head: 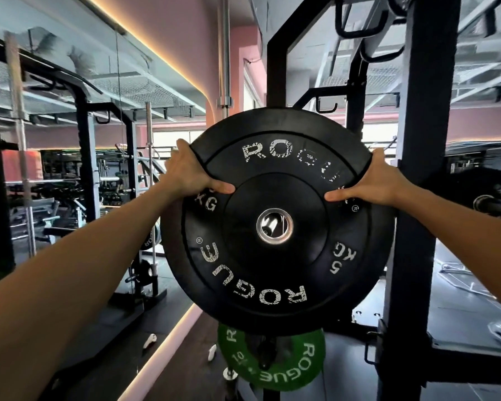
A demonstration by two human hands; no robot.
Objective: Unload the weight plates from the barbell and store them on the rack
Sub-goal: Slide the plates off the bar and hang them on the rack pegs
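Both hands, left hand (190, 176) at 10, right hand (372, 183) at 2, grip black plate (275, 224); green plate (272, 360) at 6; black rack upright (417, 198); mirrored gym wall (70, 125).

Hidden or cut off, from where I stand:
- Black 5 kg plate (275, 224): weight print partly under my left hand (185, 176) and right hand (379, 180); my fingers behind its rim.
- Green 10 kg plate (272, 363): top covered by the black plate.
- Barbell (495, 205): cut by right edge.
- Rack upright (417, 256): base out of frame.
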